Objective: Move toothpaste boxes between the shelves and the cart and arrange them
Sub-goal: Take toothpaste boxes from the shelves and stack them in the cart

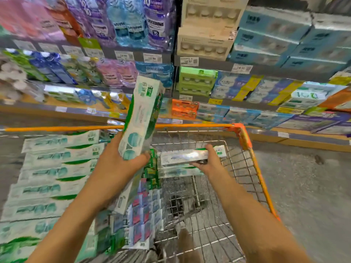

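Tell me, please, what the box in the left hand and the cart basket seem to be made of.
The long white-and-green toothpaste box held upright by the left hand looks like printed cardboard with a slight sheen, though blur hides detail. The silver wire cart basket looks like bare metal grid with an orange, probably plastic, rim.

A wire cart (247, 168) with orange rim was seen across the lower frame. White-and-green toothpaste boxes (57, 168) were stacked flat along its left side, with smaller mixed packs (144, 211) piled at lower centre. One tall pack (141, 118) was held upright at centre frame, gripped at its lower end by the left hand (121, 160). A silver-faced box (190, 155) was gripped by the right hand (209, 162) just right of centre. Shelves (247, 68) of mouthwash bottles (133, 25) and boxed goods were recorded across the upper frame.
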Motion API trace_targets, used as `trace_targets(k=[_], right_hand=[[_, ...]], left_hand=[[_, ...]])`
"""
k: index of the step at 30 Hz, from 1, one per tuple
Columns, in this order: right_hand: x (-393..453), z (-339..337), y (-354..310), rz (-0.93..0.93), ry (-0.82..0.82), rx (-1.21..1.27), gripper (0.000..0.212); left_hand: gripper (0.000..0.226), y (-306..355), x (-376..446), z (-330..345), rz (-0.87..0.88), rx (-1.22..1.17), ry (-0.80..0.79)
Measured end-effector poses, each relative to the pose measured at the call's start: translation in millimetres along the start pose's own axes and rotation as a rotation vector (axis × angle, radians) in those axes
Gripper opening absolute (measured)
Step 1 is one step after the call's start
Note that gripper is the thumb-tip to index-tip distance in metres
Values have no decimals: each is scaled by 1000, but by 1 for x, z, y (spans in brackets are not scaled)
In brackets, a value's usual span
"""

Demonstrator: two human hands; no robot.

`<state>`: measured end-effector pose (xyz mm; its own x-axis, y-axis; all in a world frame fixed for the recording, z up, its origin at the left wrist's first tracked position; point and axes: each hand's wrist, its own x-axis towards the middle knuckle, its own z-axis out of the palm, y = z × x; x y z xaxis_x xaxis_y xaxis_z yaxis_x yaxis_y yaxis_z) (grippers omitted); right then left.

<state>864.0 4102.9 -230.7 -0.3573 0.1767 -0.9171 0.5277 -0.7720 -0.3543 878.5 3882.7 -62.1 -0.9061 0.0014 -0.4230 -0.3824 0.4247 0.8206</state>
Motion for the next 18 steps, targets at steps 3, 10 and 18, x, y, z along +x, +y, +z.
trace_targets(k=[3,10,18], right_hand=[[40,13,7,61,3,-16,20],[99,25,24,118,67,-82,23],[133,19,34,155,39,24,27]], left_hand=[[51,-7,16,2,-11,72,-18],[64,-31,42,11,-144,19,-16],[71,-47,49,8,-184,5,-18]])
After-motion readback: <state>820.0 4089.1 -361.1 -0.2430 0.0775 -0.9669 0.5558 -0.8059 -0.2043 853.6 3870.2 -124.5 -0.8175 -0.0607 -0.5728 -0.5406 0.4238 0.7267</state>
